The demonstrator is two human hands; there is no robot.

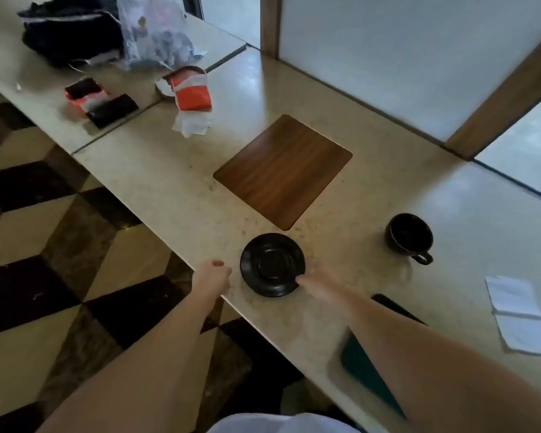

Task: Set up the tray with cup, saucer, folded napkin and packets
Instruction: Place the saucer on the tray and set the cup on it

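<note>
Barely begun: flat brown wooden tray lies bare as a curled left hand and blurred right hand, fingers indistinct, flank the round black saucer; black cup, white napkin wait.

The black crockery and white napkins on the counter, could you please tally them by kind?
Black saucer: 1
Black cup: 1
White napkins: 2, lying overlapped
Total: 4

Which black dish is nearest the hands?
The saucer, flat between both hands at the counter's near edge; the cup stands apart to the right.
</note>
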